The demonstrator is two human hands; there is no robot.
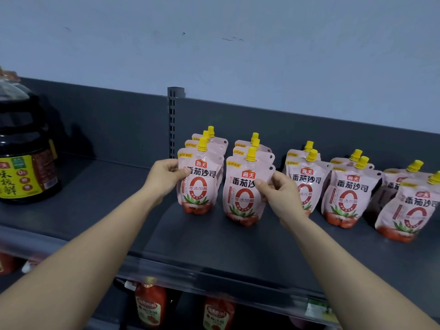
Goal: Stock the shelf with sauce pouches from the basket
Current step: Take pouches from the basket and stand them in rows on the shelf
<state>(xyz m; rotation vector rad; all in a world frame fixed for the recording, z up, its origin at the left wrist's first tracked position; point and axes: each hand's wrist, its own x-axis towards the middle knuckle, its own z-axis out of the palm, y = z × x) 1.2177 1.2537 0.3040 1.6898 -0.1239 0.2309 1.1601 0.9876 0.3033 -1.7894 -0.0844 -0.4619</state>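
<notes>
Head: hands [164, 177] on front pouches [201, 189]

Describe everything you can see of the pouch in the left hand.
The pouch is a pale pink, glossy, flexible stand-up bag with a yellow cap on a top spout, a red logo, dark Chinese lettering, a red ring and tomatoes printed at the bottom. It stands upright on the dark grey shelf, foremost in the leftmost row, with two like pouches behind. The left hand pinches its upper left edge, thumb on the front. The right hand holds the next pouch.
</notes>
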